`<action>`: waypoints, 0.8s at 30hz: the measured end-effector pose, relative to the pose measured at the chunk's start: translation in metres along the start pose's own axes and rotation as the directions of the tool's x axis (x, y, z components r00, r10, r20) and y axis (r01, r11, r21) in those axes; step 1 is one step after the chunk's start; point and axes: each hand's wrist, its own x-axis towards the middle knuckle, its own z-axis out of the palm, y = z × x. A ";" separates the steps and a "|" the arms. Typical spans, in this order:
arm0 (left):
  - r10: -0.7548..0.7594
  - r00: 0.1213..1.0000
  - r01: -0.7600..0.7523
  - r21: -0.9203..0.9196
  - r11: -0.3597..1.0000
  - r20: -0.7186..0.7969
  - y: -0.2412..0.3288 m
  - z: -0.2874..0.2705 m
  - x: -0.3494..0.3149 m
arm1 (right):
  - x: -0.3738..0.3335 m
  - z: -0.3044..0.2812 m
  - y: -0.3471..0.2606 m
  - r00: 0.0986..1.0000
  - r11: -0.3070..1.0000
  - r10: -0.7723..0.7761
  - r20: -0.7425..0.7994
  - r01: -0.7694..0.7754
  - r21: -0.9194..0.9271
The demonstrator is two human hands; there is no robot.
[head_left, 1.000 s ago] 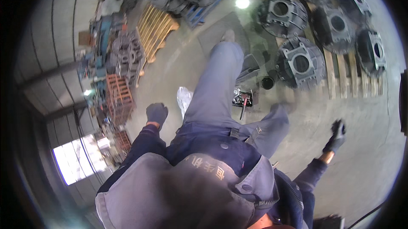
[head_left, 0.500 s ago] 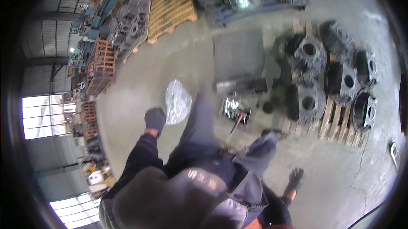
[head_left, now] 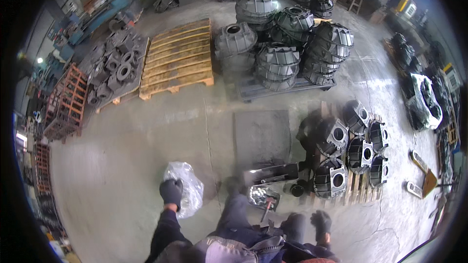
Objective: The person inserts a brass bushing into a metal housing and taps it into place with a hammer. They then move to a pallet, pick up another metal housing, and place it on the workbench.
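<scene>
My left hand (head_left: pixel 170 192), in a dark glove, is closed at the lower left against a crumpled clear plastic bag (head_left: pixel 191 192). The bag bulges past the fist on its right side, and the fingertips are hidden. To the right of my legs, my right hand (head_left: pixel 321 222), also in a dark glove, hangs with its fingers apart and nothing in them. Between the hands, beyond my knees, stands an open tray of shiny small metal parts (head_left: pixel 258 195), with a red-headed hammer (head_left: pixel 268 205) lying at its edge.
A dark metal box (head_left: pixel 273 174) and a grey mat (head_left: pixel 261 133) lie ahead. Cast housings (head_left: pixel 336 138) stand on a wooden pallet to the right. Further off are stacked housings (head_left: pixel 278 63) on a blue pallet, a bare yellow pallet (head_left: pixel 178 58) and an orange crate (head_left: pixel 67 99).
The view has tilted up, so the floor things sit lower and more of the hall shows. My left hand now overlaps the bag; my right hand has come forward beside my legs.
</scene>
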 end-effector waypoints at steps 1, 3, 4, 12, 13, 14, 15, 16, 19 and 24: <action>-0.041 0.999 0.041 -0.019 0.999 0.023 -0.013 -0.008 -0.006 | -0.007 0.026 -0.019 0.999 0.998 -0.032 -0.021 0.031 -0.049; -0.065 0.997 0.063 -0.044 0.997 -0.041 -0.033 -0.016 -0.021 | -0.012 0.072 -0.058 0.993 0.991 -0.114 0.007 0.114 -0.071; -0.055 0.994 0.051 -0.049 0.998 -0.096 -0.041 -0.019 -0.029 | -0.014 0.087 -0.074 0.990 0.988 -0.139 -0.016 0.137 -0.069; -0.006 0.998 0.019 -0.247 0.969 0.055 -0.035 -0.023 0.050 | -0.008 0.177 -0.115 0.998 0.999 -0.035 0.048 0.036 -0.017; 0.016 1.000 -0.012 -0.266 0.964 0.012 -0.028 -0.023 0.073 | -0.007 0.192 -0.117 0.984 0.991 -0.122 0.130 0.128 -0.041; 0.039 0.999 -0.046 -0.291 0.956 -0.030 -0.019 -0.022 0.097 | -0.003 0.206 -0.123 0.962 0.975 -0.195 0.192 0.212 -0.071; 0.081 0.996 -0.086 -0.274 0.958 -0.027 -0.010 -0.020 0.123 | 0.004 0.223 -0.129 0.978 0.990 -0.131 0.161 0.138 -0.032; 0.122 0.992 -0.121 -0.258 0.959 -0.010 -0.002 -0.018 0.145 | 0.013 0.238 -0.135 0.989 0.998 -0.059 0.133 0.059 0.003; 0.140 0.976 -0.197 -0.391 0.899 -0.169 0.027 -0.004 0.213 | 0.066 0.286 -0.151 0.983 0.999 -0.009 0.182 0.002 0.036; 0.319 0.936 -0.342 -0.171 0.924 -0.152 0.078 0.028 0.319 | 0.191 0.345 -0.156 0.969 0.994 -0.015 0.246 -0.011 0.105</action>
